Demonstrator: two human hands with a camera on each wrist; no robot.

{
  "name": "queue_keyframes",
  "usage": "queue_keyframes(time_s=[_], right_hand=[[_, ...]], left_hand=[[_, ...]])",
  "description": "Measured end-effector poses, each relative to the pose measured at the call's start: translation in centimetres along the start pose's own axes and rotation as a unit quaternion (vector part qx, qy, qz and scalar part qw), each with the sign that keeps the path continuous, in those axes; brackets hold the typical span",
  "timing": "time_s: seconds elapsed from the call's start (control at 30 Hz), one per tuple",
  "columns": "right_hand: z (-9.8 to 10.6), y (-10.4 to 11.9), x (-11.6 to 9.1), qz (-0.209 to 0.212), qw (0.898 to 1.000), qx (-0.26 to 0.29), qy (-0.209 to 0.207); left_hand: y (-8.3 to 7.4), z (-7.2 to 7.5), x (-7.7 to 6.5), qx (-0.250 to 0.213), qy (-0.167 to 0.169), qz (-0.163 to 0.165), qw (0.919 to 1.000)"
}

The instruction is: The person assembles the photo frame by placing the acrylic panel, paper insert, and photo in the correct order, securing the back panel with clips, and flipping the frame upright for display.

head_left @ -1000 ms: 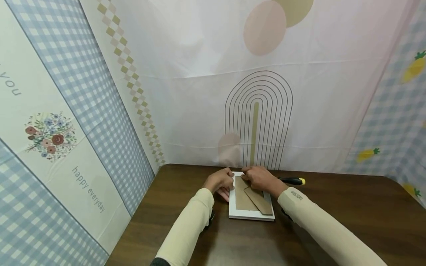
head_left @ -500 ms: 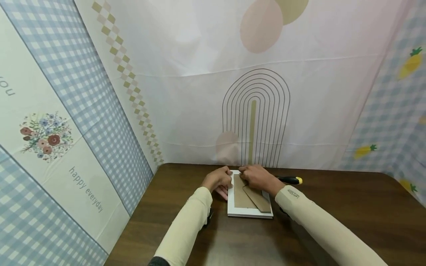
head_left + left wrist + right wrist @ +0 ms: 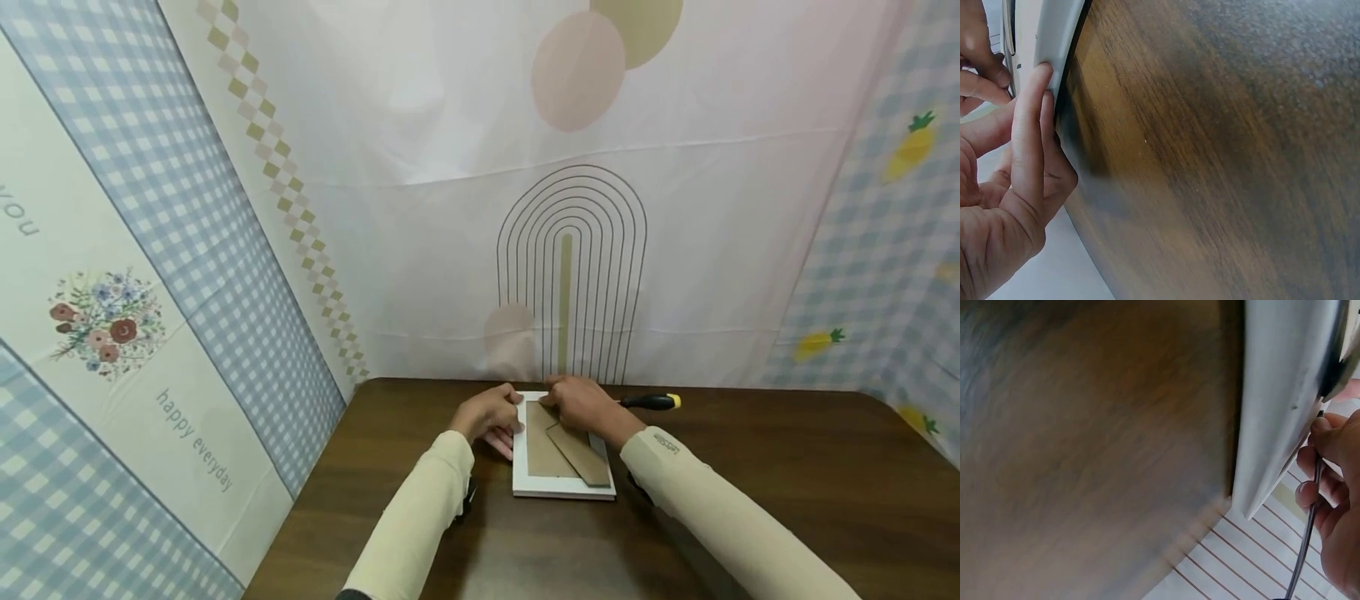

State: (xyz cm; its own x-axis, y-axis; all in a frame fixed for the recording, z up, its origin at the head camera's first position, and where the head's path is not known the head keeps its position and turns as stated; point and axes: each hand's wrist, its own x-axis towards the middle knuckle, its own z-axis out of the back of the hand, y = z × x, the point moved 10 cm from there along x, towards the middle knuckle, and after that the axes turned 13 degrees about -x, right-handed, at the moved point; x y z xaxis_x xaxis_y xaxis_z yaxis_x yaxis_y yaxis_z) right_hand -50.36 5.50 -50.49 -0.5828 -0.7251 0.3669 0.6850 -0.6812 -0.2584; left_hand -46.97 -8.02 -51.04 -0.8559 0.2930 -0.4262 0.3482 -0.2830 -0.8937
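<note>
A white picture frame (image 3: 546,485) lies face down on the brown table, its brown backing board (image 3: 546,450) uppermost. The stand flap (image 3: 585,460) rests slantwise over the board's right side. My left hand (image 3: 486,413) holds the frame's left edge near the far end; in the left wrist view its fingers (image 3: 1027,137) press the side rim. With my right hand (image 3: 587,407) I pinch a screwdriver by its shaft (image 3: 1307,544), the tip at the board's far end. Its black and yellow handle (image 3: 651,402) sticks out to the right. Where exactly the tip touches is hidden.
The wooden table (image 3: 750,450) reaches out on both sides of the frame. Just behind its far edge hangs a white printed cloth (image 3: 420,275). Blue checked cloths (image 3: 247,333) line the left and right sides.
Both hands stay at the frame's far end with hardly any movement. The screwdriver's handle has tilted slightly. The whole view has shifted a little.
</note>
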Motion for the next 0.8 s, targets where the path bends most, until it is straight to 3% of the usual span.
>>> queue_keyframes(time_s=[0.07, 0.17, 0.37, 0.5, 0.8], right_hand=[[0.6, 0.0, -0.1, -0.019, 1.0, 0.011, 0.011], [3.8, 1.1, -0.1, -0.065, 0.996, 0.034, 0.05], [4.2, 1.2, -0.5, -0.097, 0.992, 0.057, 0.06], [4.6, 1.5, -0.5, -0.096, 0.991, 0.075, 0.054], [5.5, 3.6, -0.6, -0.049, 0.993, 0.095, 0.047]], left_hand=[[0.1, -0.1, 0.1, -0.001, 0.001, -0.001, 1.0], [0.1, -0.1, 0.1, 0.0, 0.001, -0.003, 1.0], [0.0, -0.1, 0.0, 0.001, 0.002, -0.001, 1.0], [0.0, -0.1, 0.0, 0.002, 0.0, -0.001, 1.0], [0.1, -0.1, -0.2, 0.002, 0.0, -0.008, 1.0]])
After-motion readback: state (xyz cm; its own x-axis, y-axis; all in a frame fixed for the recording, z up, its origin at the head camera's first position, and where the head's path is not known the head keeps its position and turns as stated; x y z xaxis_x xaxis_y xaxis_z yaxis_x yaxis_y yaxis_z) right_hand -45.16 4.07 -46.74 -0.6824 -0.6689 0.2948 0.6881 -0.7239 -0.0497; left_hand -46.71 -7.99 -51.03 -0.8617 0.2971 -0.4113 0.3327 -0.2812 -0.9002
